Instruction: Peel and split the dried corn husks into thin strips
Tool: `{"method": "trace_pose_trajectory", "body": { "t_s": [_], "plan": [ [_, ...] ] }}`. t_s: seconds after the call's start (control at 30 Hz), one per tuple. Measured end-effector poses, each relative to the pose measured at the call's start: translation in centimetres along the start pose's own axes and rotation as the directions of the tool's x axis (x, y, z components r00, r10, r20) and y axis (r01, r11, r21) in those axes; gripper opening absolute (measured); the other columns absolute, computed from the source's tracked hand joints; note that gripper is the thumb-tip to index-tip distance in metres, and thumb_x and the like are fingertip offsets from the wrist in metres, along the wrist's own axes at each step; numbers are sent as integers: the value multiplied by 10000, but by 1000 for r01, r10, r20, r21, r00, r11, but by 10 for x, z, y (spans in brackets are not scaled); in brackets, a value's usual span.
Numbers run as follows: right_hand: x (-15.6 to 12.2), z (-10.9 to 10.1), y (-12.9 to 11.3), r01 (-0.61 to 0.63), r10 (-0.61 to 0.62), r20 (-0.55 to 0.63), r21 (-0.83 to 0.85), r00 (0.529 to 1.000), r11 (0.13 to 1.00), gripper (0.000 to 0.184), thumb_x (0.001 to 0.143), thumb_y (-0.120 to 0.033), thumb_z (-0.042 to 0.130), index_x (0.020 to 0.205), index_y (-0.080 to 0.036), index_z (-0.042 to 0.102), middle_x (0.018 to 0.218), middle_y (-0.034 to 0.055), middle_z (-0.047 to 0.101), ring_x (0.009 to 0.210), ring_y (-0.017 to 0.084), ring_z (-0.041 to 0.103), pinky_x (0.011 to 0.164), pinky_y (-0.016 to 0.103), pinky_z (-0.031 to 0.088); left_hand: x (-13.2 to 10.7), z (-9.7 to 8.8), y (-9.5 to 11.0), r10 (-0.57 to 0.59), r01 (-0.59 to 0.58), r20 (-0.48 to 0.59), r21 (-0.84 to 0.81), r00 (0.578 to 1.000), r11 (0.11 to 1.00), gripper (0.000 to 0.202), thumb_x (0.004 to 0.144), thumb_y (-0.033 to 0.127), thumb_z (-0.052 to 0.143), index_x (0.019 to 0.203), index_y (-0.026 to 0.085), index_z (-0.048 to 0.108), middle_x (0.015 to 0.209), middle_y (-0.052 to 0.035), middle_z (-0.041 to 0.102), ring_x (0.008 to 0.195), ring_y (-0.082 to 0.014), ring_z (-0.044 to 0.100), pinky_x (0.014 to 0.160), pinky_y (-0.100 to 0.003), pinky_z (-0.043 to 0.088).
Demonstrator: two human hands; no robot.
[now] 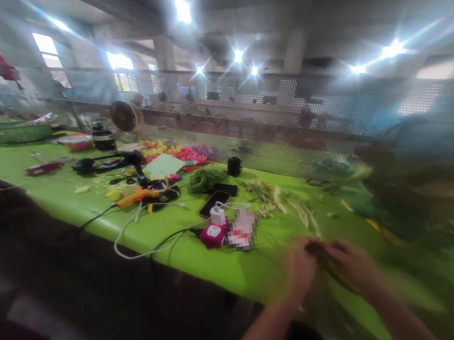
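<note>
My left hand (299, 269) and my right hand (355, 266) meet over the front edge of a bright green table (207, 255). Both hands are closed around a dark, thin, stem-like piece (317, 249) held between them; motion blur hides what it is. A blurred mass of green foliage (415, 189) lies on the table to the right of my hands. Pale leaf scraps (278, 199) are scattered just beyond them.
A smartphone (214, 202), a pink charger (213, 235) with white cables, an orange glue gun (137, 197), colourful artificial flowers (180, 153), a small fan (126, 115) and a green basket (16, 132) sit further left. A perforated metal screen (286, 107) backs the table.
</note>
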State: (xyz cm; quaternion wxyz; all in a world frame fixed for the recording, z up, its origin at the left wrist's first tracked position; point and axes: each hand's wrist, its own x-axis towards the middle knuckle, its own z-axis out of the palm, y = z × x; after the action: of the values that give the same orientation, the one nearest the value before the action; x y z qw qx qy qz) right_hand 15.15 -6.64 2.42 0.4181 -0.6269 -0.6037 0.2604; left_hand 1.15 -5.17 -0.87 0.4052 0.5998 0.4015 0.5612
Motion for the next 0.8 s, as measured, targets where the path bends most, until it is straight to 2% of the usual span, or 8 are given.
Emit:
{"method": "trace_pose_trajectory", "body": {
  "t_s": [0.13,0.3,0.4,0.57,0.8],
  "plan": [
    [1,-3,2,6,-6,10,-2,1000,1000,234,716,-427,613,715,-199,667,632,22,674,574,172,585,540,272,449,0,0,-2,-40,40,18,-12,999,999,182,769,111,592,854,184,735,859,-56,720,842,-203,628,824,-342,479],
    [2,-4,2,22,-22,-2,6,1000,1000,229,721,-422,613,712,-199,664,651,31,679,598,183,598,554,281,455,4,1,-4,-169,178,59,-206,984,962,65,748,211,663,781,182,710,827,-38,679,850,-195,583,846,-328,450],
    [3,-4,4,27,-27,-7,9,1000,1000,238,715,-434,614,714,-199,652,655,24,671,608,183,601,570,285,466,7,2,-6,-234,259,122,-263,965,929,133,754,294,675,768,162,687,761,-15,651,776,-168,559,802,-306,446],
    [5,-4,8,28,-28,-8,20,1000,999,259,709,-460,601,747,-205,635,666,15,664,638,189,616,613,293,493,8,0,-10,-266,345,262,-330,928,879,250,766,386,651,756,137,665,673,13,599,657,-125,514,734,-280,430],
    [3,-3,7,51,-50,-24,32,998,998,234,719,-447,582,742,-220,632,683,28,668,667,206,628,627,307,500,6,-1,-10,-306,407,295,-399,905,822,382,676,514,709,747,152,609,682,21,549,657,-119,472,711,-272,391]
  ]
}}
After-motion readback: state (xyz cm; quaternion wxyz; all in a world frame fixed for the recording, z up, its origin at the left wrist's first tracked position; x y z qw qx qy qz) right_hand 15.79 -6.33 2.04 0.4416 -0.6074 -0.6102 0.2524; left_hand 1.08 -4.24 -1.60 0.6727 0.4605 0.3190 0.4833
